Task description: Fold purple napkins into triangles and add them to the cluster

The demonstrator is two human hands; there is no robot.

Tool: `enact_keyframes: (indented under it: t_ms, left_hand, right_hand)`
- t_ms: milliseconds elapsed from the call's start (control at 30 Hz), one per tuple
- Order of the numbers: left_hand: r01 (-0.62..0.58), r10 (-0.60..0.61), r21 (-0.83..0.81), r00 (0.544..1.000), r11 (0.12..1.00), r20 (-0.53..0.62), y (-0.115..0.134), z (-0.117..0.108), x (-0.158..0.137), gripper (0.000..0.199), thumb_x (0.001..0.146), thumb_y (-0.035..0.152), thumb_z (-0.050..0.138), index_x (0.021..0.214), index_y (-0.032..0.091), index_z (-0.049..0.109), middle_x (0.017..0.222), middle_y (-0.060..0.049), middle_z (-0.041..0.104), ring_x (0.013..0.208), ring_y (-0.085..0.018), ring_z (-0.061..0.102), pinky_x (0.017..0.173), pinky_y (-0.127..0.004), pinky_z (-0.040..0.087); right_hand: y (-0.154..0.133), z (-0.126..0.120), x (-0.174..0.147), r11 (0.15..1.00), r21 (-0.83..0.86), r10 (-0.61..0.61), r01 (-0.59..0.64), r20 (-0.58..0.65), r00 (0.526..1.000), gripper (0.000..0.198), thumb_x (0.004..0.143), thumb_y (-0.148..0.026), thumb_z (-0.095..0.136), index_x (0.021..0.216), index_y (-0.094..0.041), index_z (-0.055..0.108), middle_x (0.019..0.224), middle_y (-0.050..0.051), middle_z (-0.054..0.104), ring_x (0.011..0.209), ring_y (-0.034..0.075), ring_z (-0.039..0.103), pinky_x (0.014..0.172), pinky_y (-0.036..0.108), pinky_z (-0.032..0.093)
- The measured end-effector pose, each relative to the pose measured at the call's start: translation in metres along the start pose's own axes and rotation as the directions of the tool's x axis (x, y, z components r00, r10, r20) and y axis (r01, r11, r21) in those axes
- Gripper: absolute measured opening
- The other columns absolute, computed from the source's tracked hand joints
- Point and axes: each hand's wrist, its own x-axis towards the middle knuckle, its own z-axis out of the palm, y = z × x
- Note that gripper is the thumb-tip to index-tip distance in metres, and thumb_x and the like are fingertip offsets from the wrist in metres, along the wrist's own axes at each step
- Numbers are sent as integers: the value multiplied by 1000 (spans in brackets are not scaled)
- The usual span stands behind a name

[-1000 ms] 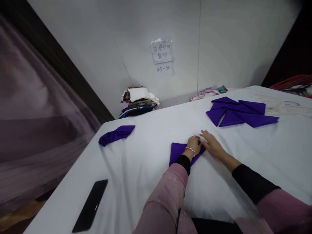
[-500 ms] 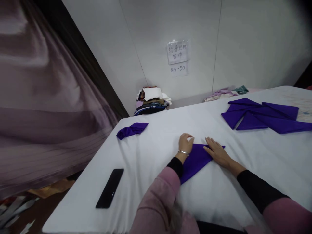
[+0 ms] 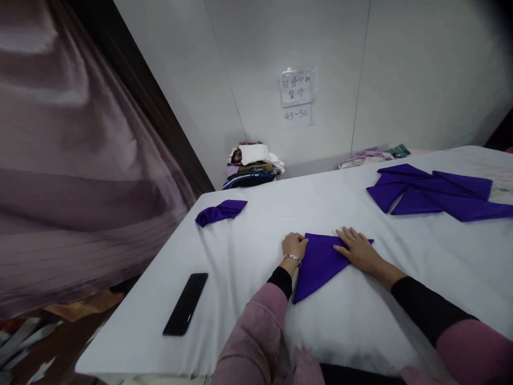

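A purple cloth napkin (image 3: 320,264), folded into a triangle, lies flat on the white-covered table. At its upper left edge, my left hand (image 3: 294,246) is closed, thumb and fingers pinching the border; a silver bracelet circles the wrist. Stretched fingers of my right hand (image 3: 358,250) lie flat across the napkin's right part, with the pointed tip showing past them. A twisted purple napkin (image 3: 221,212) rests farther off to the left. Several folded purple napkins (image 3: 425,192) overlap in a group at the right.
A black phone (image 3: 186,305) lies on the white tablecloth (image 3: 132,331) at the left. Behind the table's far edge are a stack of folded clothes (image 3: 254,166) and more cloths (image 3: 371,156). Handwritten paper signs (image 3: 297,96) hang on the wall. A pink curtain (image 3: 88,160) hangs left.
My left hand has moved left from the napkin's top to its left edge, uncovering more of the triangle. The right hand stays flat in place. The view has shifted slightly.
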Motion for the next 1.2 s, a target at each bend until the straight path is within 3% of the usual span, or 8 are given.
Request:
enact_keyframes:
  t_ms: [400, 667, 900, 1067, 1200]
  left_hand:
    - [-31, 32, 31, 999, 999, -35, 3, 1, -4, 14, 81, 31, 59, 76, 24, 70, 87, -4, 66, 90, -21, 57, 80, -35, 42]
    - [-21, 22, 23, 999, 999, -45, 6, 3, -4, 14, 82, 28, 58, 74, 24, 70, 87, -4, 65, 91, -21, 56, 84, -37, 40]
    - [-6, 5, -21, 999, 1000, -33, 6, 2, 3, 5, 77, 23, 63, 74, 21, 67, 86, -4, 64, 88, -21, 58, 83, -36, 43]
    - [-62, 66, -111, 997, 992, 34, -6, -16, 5, 16, 79, 12, 56, 88, 20, 66, 88, -3, 66, 80, -16, 60, 76, -28, 48]
    - [-206, 219, -149, 972, 967, 83, -27, -44, -23, 32, 77, 4, 48, 95, 23, 65, 98, -1, 64, 90, -14, 59, 85, -27, 47]
  right_hand:
    - [-7, -7, 1, 998, -19, -68, 67, -90, 994, 71, 85, -68, 22, 142, -27, 31, 148, 9, 31, 137, 30, 21, 108, 57, 17]
    - [-7, 0, -4, 996, -6, -88, 88, -13, 996, 71, 86, -67, 21, 140, -24, 36, 148, 11, 30, 136, 30, 24, 106, 58, 18]
    - [-6, 1, -4, 994, -19, -113, 112, -49, 992, 68, 86, -66, 21, 140, -27, 35, 146, 10, 33, 135, 30, 25, 105, 59, 19]
    - [-5, -1, -4, 994, -14, -111, 111, -10, 994, 71, 87, -66, 18, 140, -23, 36, 147, 12, 31, 135, 32, 24, 104, 60, 19]
    - [3, -2, -2, 991, 31, -132, 132, -4, 991, 70, 86, -66, 20, 141, -25, 33, 147, 10, 32, 135, 33, 23, 106, 60, 16]
